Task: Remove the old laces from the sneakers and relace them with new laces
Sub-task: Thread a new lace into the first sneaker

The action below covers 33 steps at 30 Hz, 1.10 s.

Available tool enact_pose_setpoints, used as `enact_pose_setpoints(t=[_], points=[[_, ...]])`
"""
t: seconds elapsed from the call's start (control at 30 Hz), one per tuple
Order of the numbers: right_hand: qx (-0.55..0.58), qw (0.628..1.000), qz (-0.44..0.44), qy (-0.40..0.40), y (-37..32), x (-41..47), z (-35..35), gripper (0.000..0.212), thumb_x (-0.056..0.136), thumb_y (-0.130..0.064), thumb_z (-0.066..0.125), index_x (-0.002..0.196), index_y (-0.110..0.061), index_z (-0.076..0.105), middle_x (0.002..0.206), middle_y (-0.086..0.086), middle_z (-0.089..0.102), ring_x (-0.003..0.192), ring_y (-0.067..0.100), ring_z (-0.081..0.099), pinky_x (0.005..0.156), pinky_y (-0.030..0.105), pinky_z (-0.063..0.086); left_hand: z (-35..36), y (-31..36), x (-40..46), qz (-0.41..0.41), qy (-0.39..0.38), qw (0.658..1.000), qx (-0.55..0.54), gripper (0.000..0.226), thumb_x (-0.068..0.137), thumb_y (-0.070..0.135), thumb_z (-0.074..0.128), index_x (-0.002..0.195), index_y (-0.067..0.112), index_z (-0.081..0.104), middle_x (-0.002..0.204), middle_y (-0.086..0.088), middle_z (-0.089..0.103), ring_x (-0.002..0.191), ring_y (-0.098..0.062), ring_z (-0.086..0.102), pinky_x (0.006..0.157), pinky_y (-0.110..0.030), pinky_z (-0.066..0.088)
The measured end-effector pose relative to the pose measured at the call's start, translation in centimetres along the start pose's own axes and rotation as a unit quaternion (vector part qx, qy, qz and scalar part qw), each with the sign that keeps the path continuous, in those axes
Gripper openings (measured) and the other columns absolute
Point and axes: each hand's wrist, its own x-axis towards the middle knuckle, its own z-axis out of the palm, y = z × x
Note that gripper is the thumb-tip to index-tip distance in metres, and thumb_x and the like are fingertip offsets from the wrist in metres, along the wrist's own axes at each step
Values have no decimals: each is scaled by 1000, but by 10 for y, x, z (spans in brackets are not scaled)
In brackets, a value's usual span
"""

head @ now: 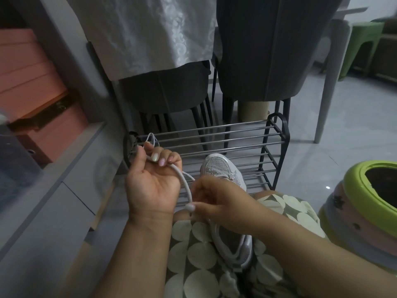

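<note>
A silver-grey sneaker (223, 168) lies across my lap, toe pointing away and heel (242, 250) toward me. A pale round lace (184, 183) runs from it up to my left hand (152, 181), which is raised palm-up with fingers curled round the lace; a loop of lace sticks out past the fingers. My right hand (217, 203) lies over the sneaker's middle and pinches the lace near its lower end between thumb and fingers. The eyelets are hidden under my right hand.
A low black metal shoe rack (268, 143) stands just beyond my knees. Two dark chairs (264, 61) and a pale tablecloth (150, 33) are behind it. Stacked stools with a green top (352, 198) stand at my right. A grey cabinet (64, 190) with pink boxes (28, 74) is at my left.
</note>
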Motion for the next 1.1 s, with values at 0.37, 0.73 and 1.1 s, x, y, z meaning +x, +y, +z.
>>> enact_pose_setpoints(t=[0.37,0.73,1.1], points=[[-41,989,22,138,4,2,-20,7,90,-22,61,83,-22,61,62,-8,61,53,0,53,55,15,45,-10,-5,-6,-58,8,987,151,21,82,25,58,95,10,64,82,-2,61,76,-13,58,82,-29,47],[-149,967,-8,207,16,2,-31,11,86,-23,67,78,-30,62,67,-11,57,62,-5,53,56,11,42,-25,-31,-16,-90,7,920,381,15,73,14,67,82,5,61,81,-16,63,61,-11,58,59,-20,52],[-214,961,0,174,26,0,-34,19,87,-43,60,80,-26,65,66,-11,60,64,1,55,56,15,43,-34,-28,-21,-66,9,874,481,5,85,0,62,82,3,62,71,-10,68,62,-13,64,61,-25,55]])
